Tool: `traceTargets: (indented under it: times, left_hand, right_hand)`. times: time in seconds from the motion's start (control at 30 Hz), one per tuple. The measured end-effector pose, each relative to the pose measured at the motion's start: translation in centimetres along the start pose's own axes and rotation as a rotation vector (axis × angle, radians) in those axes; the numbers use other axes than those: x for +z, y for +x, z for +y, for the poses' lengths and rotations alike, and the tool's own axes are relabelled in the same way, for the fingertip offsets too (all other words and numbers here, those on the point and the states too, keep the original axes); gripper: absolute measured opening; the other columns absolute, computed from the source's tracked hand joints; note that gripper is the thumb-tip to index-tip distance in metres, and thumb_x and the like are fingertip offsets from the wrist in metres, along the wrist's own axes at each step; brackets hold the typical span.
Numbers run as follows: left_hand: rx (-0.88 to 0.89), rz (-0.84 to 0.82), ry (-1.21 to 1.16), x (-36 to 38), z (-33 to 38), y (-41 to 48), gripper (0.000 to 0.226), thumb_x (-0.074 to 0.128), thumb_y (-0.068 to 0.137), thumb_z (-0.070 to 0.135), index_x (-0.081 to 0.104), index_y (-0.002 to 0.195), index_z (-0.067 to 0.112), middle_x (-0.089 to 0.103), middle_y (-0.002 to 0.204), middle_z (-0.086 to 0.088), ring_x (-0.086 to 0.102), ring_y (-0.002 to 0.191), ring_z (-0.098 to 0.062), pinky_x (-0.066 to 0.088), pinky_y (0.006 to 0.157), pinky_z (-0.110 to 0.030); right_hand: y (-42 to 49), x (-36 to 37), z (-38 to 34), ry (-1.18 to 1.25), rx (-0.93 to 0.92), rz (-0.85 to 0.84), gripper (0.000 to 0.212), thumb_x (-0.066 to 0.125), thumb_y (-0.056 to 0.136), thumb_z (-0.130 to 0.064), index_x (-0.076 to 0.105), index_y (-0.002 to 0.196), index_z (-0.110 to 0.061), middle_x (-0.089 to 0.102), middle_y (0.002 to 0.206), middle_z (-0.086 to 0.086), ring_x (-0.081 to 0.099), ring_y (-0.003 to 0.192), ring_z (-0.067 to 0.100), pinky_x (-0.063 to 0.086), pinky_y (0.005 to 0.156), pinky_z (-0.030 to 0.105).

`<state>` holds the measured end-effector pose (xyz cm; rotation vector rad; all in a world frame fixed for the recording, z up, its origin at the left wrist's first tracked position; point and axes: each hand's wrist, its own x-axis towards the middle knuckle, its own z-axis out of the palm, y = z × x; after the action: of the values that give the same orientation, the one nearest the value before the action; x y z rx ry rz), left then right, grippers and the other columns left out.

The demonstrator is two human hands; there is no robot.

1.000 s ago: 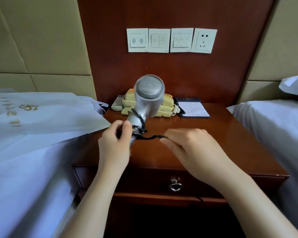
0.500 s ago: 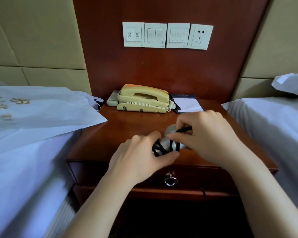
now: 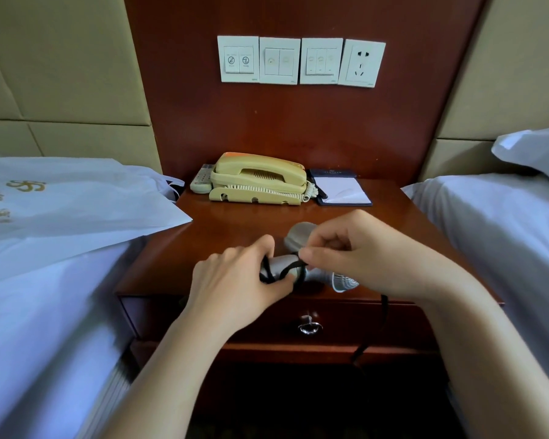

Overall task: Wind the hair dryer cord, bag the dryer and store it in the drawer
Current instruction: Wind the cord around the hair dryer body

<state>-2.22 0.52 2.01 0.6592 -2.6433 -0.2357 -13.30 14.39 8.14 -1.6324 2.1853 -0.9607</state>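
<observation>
Silver hair dryer (image 3: 298,237) lay on its side on the counter (image 3: 235,223), near the front edge & right above the drawer (image 3: 346,321) – drawer closed, ring pull (image 3: 309,326) hanging. Left hand (image 3: 235,289) curled round the handle end, where black cord (image 3: 290,268) was looped a few turns. Right hand (image 3: 362,258) over the dryer body, thumb & forefinger pinching the cord at the wraps. Rest of the cord dropped past the counter edge, down the drawer front on the right. White bag (image 3: 76,201) w/ gold print lay flat on the left bed (image 3: 45,312) – one corner overhanging the counter. At the back: yellow phone (image 3: 260,179), remote (image 3: 202,180) just beside it, notepad (image 3: 343,190).
</observation>
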Motion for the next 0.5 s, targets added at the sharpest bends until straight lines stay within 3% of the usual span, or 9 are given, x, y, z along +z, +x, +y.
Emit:
traceTargets:
  times: [0.1, 0.2, 0.3, 0.37, 0.5]
  left_hand:
    - [0.023, -0.045, -0.025, 0.3, -0.7, 0.0, 0.037, 0.048, 0.080, 0.064, 0.038, 0.087, 0.029, 0.057, 0.076, 0.007, 0.051, 0.070, -0.023, 0.035, 0.059, -0.029]
    - [0.086, -0.068, -0.072, 0.3, -1.0, 0.2, 0.031, 0.046, 0.083, 0.060, 0.036, 0.086, 0.030, 0.054, 0.070, 0.006, 0.054, 0.068, -0.022, 0.035, 0.053, -0.028]
    - [0.098, -0.055, -0.194, 0.1, -1.2, 0.1, 0.025, 0.041, 0.084, 0.055, 0.039, 0.081, 0.030, 0.051, 0.062, 0.001, 0.051, 0.062, -0.022, 0.033, 0.049, -0.025]
    - [0.111, -0.045, -0.262, 0.1, -1.5, 0.0, 0.026, 0.037, 0.079, 0.056, 0.039, 0.074, 0.030, 0.048, 0.059, -0.001, 0.047, 0.057, -0.021, 0.033, 0.049, -0.028]
    - [0.127, -0.127, -0.483, 0.1, -1.5, -0.1, 0.028, 0.042, 0.083, 0.051, 0.049, 0.065, 0.031, 0.050, 0.052, 0.010, 0.046, 0.047, -0.010, 0.039, 0.053, -0.031]
  right_hand:
    - [-0.1, -0.4, 1.1, 0.110, 0.092, -0.088, 0.036, 0.056, 0.090, -0.032, 0.064, 0.062, -0.011, 0.036, 0.046, -0.005, 0.027, 0.042, 0.009, 0.022, 0.040, 0.017]
    - [-0.3, -1.3, 2.2, 0.179, 0.189, -0.053, 0.040, 0.058, 0.089, -0.033, 0.054, 0.056, -0.011, 0.036, 0.045, -0.006, 0.026, 0.040, 0.008, 0.022, 0.037, 0.015]
    - [-0.6, -2.6, 3.1, 0.356, 0.161, 0.103, 0.040, 0.061, 0.079, -0.039, 0.045, 0.058, -0.009, 0.028, 0.047, -0.004, 0.020, 0.041, 0.008, 0.019, 0.038, 0.015]
    - [-0.6, -3.1, 3.7, 0.412, 0.126, 0.240, 0.041, 0.060, 0.073, -0.046, 0.040, 0.054, -0.016, 0.025, 0.049, -0.005, 0.017, 0.043, 0.008, 0.017, 0.039, 0.016]
    - [-0.1, -2.4, 5.1, 0.376, 0.092, 0.433, 0.043, 0.061, 0.084, -0.035, 0.041, 0.053, -0.013, 0.025, 0.046, -0.008, 0.019, 0.041, 0.004, 0.021, 0.040, 0.011]
